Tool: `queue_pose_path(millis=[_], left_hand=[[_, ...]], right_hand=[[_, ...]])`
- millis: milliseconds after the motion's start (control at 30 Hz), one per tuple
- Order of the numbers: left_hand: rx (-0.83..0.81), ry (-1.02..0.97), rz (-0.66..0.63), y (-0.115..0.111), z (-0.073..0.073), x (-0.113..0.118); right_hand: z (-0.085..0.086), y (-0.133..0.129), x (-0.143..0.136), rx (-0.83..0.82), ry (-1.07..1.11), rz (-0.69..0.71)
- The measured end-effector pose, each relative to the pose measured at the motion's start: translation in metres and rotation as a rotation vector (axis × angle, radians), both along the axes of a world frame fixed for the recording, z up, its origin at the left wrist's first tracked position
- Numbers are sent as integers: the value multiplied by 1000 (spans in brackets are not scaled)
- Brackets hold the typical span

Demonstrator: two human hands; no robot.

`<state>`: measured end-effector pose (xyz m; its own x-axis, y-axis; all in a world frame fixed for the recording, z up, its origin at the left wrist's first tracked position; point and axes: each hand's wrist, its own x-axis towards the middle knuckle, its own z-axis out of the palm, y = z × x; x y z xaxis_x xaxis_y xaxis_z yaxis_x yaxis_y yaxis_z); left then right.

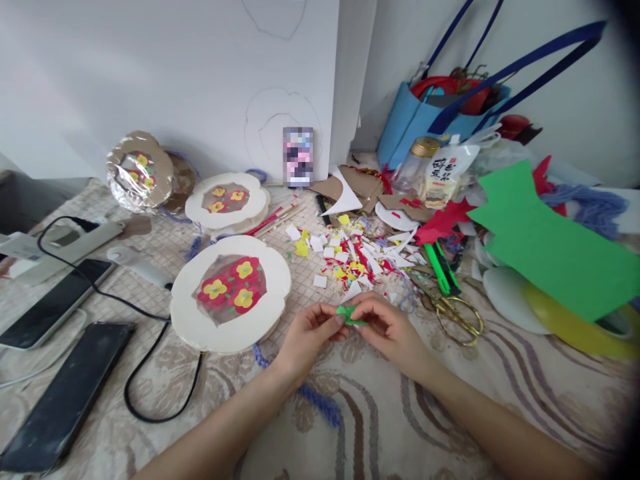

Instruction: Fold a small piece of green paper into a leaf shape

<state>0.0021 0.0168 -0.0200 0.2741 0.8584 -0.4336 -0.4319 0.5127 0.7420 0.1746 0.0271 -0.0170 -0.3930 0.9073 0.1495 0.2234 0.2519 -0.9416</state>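
Between my two hands is a small green paper piece [346, 312], pinched at both ends above the patterned tablecloth. My left hand [320, 327] grips its left end with thumb and fingers. The other end sits in the closed fingertips of my right hand [383, 323]. Just left of them lies a white scalloped frame [183, 287] with red and yellow paper flowers [244, 298] in its clear centre. Paper scraps [345, 257] in white, yellow and red are heaped beyond my hands. Gold-handled scissors [465, 321] and a green utility knife [441, 267] rest to the right.
Behind stand a second flower frame [253, 203], a foil-trimmed cardboard one [160, 177] and a propped phone [298, 160]. A large green sheet [555, 247] and a blue bag [400, 127] are at right. Dark phones [70, 393], a black cable [127, 387] and a glue gun [137, 265] lie left.
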Motion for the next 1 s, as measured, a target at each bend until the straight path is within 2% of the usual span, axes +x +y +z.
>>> queue_pose_path(millis=[133,300,467,633,833,1000], left_hand=[[31,10,0,0,-2,0],[51,38,23,0,-2,0],[98,61,40,-2,-1,1],[140,100,7,-2,1,2],[166,183,-115,-2,3,1],[138,187,-128,-2,6,0]], right_hand=[[1,-1,-1,-44,35,14],[2,-5,-1,-229,150,53],[2,-5,-1,-328,265,65],[1,-3,-1,-352,182,-5],[5,-1,1,-355,155,15],[8,2,1,-381,155,39]])
